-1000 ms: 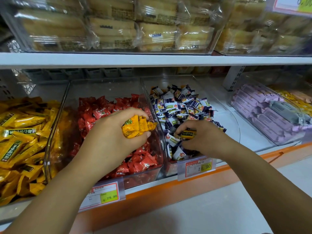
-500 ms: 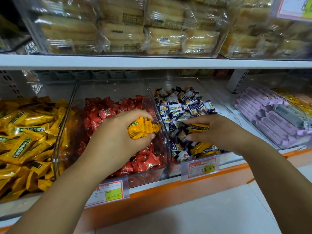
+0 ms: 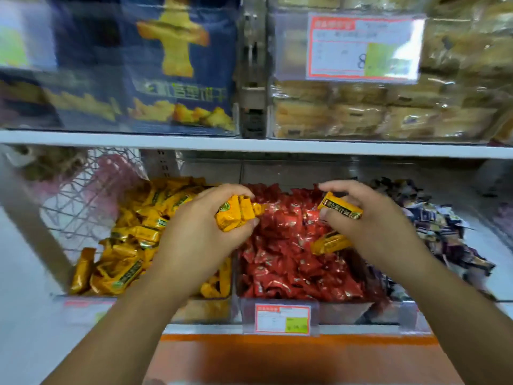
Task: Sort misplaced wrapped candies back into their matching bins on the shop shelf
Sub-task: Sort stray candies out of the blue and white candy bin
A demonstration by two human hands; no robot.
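We held both hands over red bin (image 3: 341, 312). Left hand (image 3: 200, 234) clenched round bunch of yellow candies (image 3: 236, 216). Right hand (image 3: 372, 220) pinched one yellow candy (image 3: 340, 208); its dark lettering blurred. Second candy (image 3: 330, 243) below right fingers, grip unclear. Upper tag (image 3: 363, 45) read "8". Yellow bin (image 3: 205, 309) lay just left.

I see a white shelf board (image 3: 249, 144) crossing at 12 o'clock. Above it sit a blue snack box (image 3: 177, 65) at 11 and wrapped cakes (image 3: 388, 112) at 1. A wire mesh panel (image 3: 83, 195) stands at 9, an orange base strip (image 3: 277, 340) at 6.
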